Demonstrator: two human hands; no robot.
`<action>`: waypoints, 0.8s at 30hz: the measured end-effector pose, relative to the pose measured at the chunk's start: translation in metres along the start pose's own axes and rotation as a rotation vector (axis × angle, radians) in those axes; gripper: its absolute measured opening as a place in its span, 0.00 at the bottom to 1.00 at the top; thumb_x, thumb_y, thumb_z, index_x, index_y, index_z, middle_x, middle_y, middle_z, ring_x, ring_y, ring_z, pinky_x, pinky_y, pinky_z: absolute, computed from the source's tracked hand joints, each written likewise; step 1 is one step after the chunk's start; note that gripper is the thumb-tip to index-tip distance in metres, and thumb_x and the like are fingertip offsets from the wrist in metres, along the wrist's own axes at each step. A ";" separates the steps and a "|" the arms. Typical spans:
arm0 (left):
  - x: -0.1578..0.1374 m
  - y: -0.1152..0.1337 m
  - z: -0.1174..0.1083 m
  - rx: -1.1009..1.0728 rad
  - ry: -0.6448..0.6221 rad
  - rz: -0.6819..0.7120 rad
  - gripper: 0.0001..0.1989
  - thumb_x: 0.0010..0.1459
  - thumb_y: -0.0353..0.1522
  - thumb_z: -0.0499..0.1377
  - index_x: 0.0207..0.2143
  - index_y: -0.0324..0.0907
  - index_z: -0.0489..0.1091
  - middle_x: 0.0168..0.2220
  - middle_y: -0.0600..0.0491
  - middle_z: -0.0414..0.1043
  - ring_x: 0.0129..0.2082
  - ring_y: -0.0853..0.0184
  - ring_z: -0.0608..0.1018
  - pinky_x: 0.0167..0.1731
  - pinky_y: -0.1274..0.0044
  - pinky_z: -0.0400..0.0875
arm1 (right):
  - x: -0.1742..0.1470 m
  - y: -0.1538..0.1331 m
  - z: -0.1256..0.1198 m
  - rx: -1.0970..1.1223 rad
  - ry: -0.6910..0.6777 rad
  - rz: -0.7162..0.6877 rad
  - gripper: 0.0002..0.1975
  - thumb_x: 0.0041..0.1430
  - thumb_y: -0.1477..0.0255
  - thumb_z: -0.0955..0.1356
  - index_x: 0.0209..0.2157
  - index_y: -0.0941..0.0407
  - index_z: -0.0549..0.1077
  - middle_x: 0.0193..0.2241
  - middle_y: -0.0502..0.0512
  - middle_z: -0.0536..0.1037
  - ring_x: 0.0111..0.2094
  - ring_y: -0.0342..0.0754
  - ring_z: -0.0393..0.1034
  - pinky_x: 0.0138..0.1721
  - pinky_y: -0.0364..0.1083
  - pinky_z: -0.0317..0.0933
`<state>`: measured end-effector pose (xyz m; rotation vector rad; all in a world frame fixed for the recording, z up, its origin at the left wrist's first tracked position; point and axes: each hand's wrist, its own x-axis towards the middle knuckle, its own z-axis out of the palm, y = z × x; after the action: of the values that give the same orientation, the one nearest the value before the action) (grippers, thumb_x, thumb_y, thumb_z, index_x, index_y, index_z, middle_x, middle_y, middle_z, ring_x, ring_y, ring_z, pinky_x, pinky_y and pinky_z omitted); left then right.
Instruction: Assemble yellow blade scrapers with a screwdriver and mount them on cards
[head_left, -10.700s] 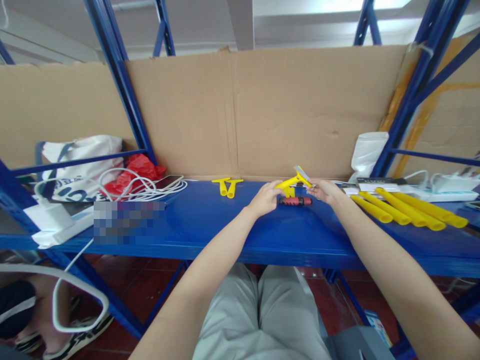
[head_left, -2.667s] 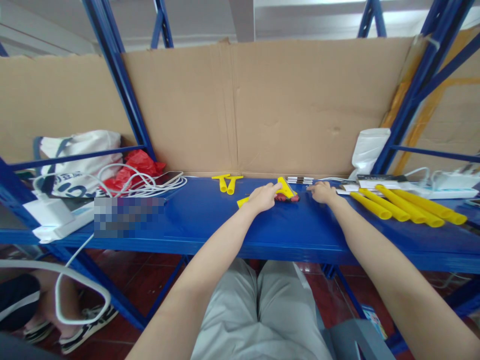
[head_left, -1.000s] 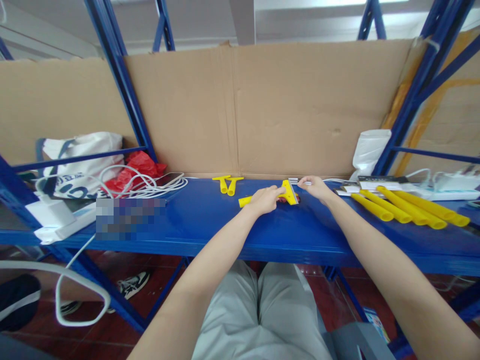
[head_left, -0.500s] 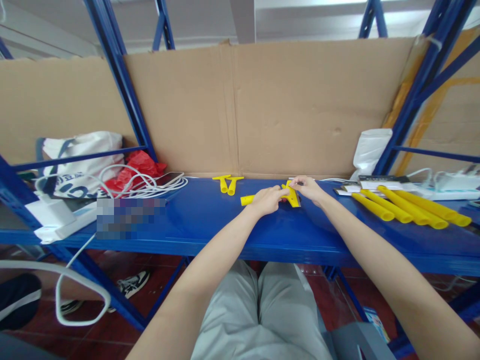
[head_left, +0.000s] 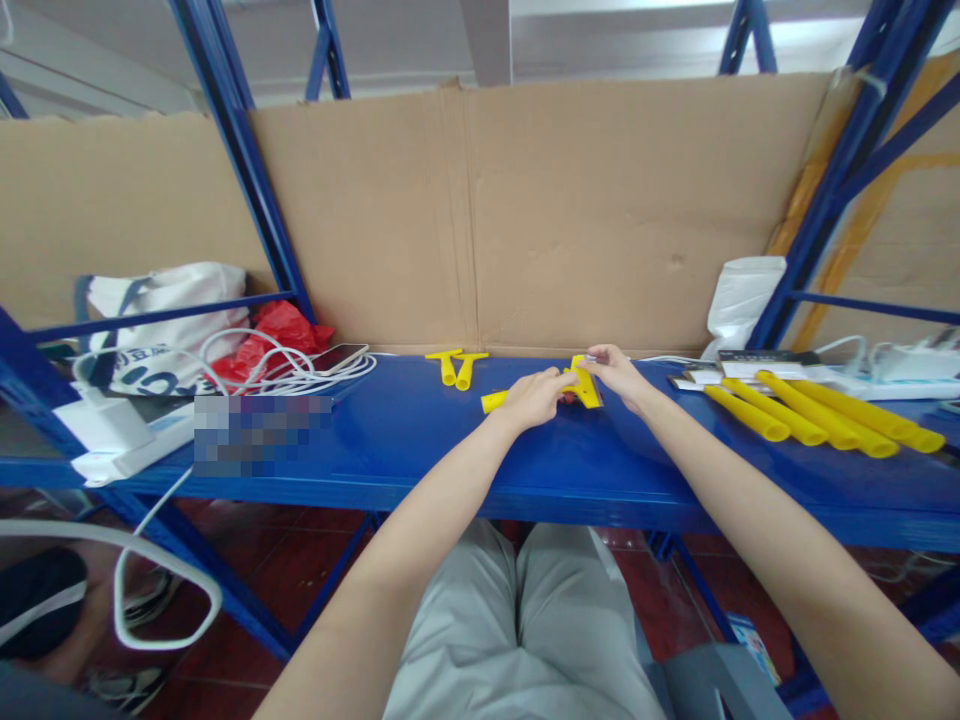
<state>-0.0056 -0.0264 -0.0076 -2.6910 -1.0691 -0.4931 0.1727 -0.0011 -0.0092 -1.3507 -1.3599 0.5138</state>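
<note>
Above the middle of the blue shelf, my left hand (head_left: 537, 398) is wrapped round a yellow scraper (head_left: 586, 386). Its handle end pokes out to the left of my hand, and its wide, flat head points to the right. My right hand (head_left: 616, 376) is at the far right corner of that head, its thumb and fingertips pinched together. Something small and dark or shiny shows at those fingertips, too small to name. My left fingers cover the middle of the scraper. Two yellow T-shaped scraper heads (head_left: 457, 369) lie near the cardboard at the back.
Several yellow tube handles (head_left: 814, 415) lie at the right, beside flat packets and a white power strip (head_left: 896, 380). To the left are coiled white cables (head_left: 300, 370), a red plastic bag (head_left: 281, 330), a cloth bag (head_left: 172, 320) and a charger (head_left: 105, 425). Cardboard (head_left: 570, 220) walls the back.
The scraper's head has turned slightly in my left hand. My right fingertips have shifted a little at its far corner. At the lower left, another person's leg and shoes have moved.
</note>
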 end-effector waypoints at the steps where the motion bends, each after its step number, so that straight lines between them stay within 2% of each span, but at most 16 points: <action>1: 0.000 -0.001 0.000 -0.007 0.012 -0.004 0.18 0.61 0.27 0.47 0.51 0.48 0.64 0.44 0.50 0.68 0.44 0.62 0.74 0.43 0.73 0.68 | 0.000 -0.001 -0.001 0.011 -0.010 0.010 0.12 0.48 0.72 0.68 0.37 0.57 0.69 0.45 0.57 0.74 0.46 0.46 0.67 0.49 0.46 0.59; 7: 0.001 -0.009 0.005 -0.031 0.038 -0.028 0.20 0.59 0.26 0.49 0.54 0.48 0.61 0.48 0.50 0.68 0.48 0.62 0.73 0.45 0.73 0.68 | -0.008 -0.012 -0.012 -0.045 -0.241 0.112 0.06 0.46 0.70 0.67 0.26 0.58 0.74 0.35 0.56 0.79 0.44 0.50 0.69 0.48 0.48 0.57; 12: 0.003 -0.009 0.010 -0.081 0.071 -0.014 0.24 0.59 0.24 0.48 0.58 0.44 0.57 0.54 0.48 0.66 0.52 0.63 0.71 0.49 0.73 0.66 | -0.012 -0.016 -0.013 -0.035 -0.225 0.140 0.07 0.43 0.69 0.69 0.25 0.58 0.76 0.34 0.55 0.79 0.42 0.50 0.69 0.46 0.48 0.57; 16: 0.002 -0.006 0.010 -0.087 0.065 -0.051 0.28 0.58 0.23 0.48 0.61 0.45 0.53 0.55 0.48 0.67 0.53 0.62 0.71 0.50 0.71 0.66 | -0.014 -0.018 -0.011 -0.015 -0.270 0.124 0.08 0.41 0.67 0.70 0.24 0.58 0.76 0.32 0.55 0.79 0.39 0.49 0.69 0.44 0.47 0.59; 24: 0.002 -0.004 0.006 -0.059 0.035 -0.077 0.27 0.59 0.25 0.48 0.61 0.42 0.55 0.55 0.46 0.67 0.53 0.62 0.71 0.50 0.70 0.66 | -0.015 -0.018 -0.011 -0.005 -0.289 0.110 0.10 0.42 0.66 0.71 0.26 0.58 0.77 0.31 0.55 0.79 0.38 0.49 0.69 0.43 0.47 0.60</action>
<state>-0.0059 -0.0210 -0.0119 -2.6885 -1.1700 -0.5923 0.1710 -0.0231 0.0039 -1.4002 -1.5238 0.8047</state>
